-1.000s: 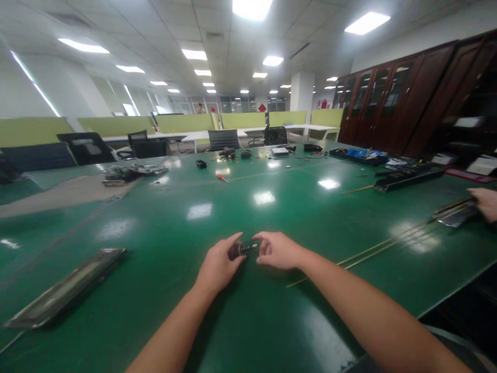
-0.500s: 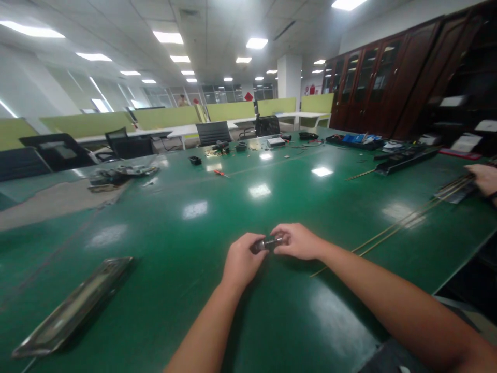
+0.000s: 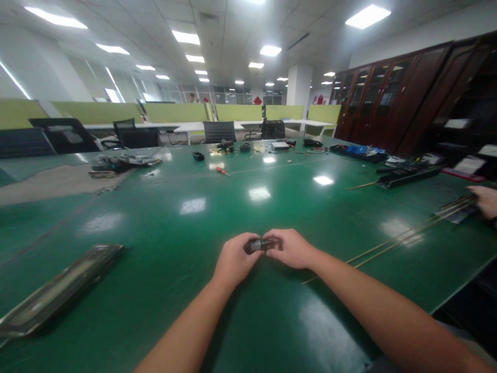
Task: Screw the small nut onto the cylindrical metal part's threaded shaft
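Note:
A small dark cylindrical part with a silvery band (image 3: 256, 245) is held level between my two hands, just above the green table (image 3: 155, 290). My left hand (image 3: 236, 260) grips its left end between thumb and fingers. Around the right end, the fingers of my right hand (image 3: 290, 249) are closed in a pinch. Their fingers hide much of the part, and its exact kind is too blurred to tell.
Thin brass-coloured rods (image 3: 404, 237) lie on the right, with another person's hand (image 3: 486, 201) at their far end. A long clear package (image 3: 58, 292) lies left. A red screwdriver (image 3: 221, 170), a black tray with blue items (image 3: 359, 151) and scattered parts sit farther back.
My hands have come closer together around the cylindrical part, the right one moving left along it. The camera view has tilted up slightly.

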Action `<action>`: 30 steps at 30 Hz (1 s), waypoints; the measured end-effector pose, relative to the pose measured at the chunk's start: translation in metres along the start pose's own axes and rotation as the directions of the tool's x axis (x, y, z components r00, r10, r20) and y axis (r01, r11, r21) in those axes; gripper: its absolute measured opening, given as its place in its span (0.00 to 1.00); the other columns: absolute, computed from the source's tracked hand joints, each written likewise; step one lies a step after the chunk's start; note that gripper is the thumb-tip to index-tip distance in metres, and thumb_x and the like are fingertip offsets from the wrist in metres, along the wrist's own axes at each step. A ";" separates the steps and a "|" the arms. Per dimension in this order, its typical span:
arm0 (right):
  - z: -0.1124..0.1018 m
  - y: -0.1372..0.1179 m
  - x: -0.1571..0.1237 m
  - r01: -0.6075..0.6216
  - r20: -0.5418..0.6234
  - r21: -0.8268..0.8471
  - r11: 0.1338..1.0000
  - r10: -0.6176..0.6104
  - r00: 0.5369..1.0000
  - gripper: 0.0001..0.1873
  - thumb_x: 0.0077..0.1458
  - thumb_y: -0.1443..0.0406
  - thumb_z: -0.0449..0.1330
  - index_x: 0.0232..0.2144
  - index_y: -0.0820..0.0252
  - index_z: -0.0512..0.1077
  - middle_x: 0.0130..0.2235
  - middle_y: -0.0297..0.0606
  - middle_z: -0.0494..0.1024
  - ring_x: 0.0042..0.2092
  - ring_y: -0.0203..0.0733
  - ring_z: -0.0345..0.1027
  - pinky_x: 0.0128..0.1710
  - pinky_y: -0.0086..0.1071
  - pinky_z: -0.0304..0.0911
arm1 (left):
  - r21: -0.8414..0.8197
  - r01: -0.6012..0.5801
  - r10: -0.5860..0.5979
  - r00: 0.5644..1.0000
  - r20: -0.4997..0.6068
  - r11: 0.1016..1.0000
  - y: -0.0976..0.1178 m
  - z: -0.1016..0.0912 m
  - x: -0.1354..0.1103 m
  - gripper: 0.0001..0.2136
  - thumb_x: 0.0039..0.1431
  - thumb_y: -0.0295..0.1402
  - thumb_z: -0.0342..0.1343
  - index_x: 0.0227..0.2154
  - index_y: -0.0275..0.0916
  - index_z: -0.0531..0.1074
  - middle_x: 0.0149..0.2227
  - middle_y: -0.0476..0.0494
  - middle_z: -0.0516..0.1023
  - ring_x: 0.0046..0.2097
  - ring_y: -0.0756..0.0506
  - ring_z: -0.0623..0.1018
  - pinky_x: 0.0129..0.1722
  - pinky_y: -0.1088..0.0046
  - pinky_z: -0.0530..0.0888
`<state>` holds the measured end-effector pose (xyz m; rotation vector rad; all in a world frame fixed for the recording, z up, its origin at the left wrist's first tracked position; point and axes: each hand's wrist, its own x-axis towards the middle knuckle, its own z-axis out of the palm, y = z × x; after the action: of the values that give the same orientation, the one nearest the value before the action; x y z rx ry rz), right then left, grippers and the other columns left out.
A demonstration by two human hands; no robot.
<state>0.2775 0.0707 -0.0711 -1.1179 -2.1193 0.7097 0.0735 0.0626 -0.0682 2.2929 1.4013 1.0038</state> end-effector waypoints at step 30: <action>0.000 0.003 0.007 0.142 -0.039 -0.062 0.988 -0.145 0.989 0.07 0.55 0.67 0.63 0.37 0.57 0.80 0.37 0.36 0.81 0.38 0.39 0.72 0.38 0.29 0.61 | 0.084 -0.045 0.050 0.997 -0.064 0.995 0.000 0.001 -0.007 0.12 0.51 0.32 0.67 0.39 0.43 0.77 0.40 0.48 0.81 0.43 0.42 0.80 0.44 0.66 0.74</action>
<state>0.2764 0.0783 -0.0713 -0.9905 -2.1710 0.5543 0.0727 0.0570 -0.0719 2.3832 1.4456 1.0637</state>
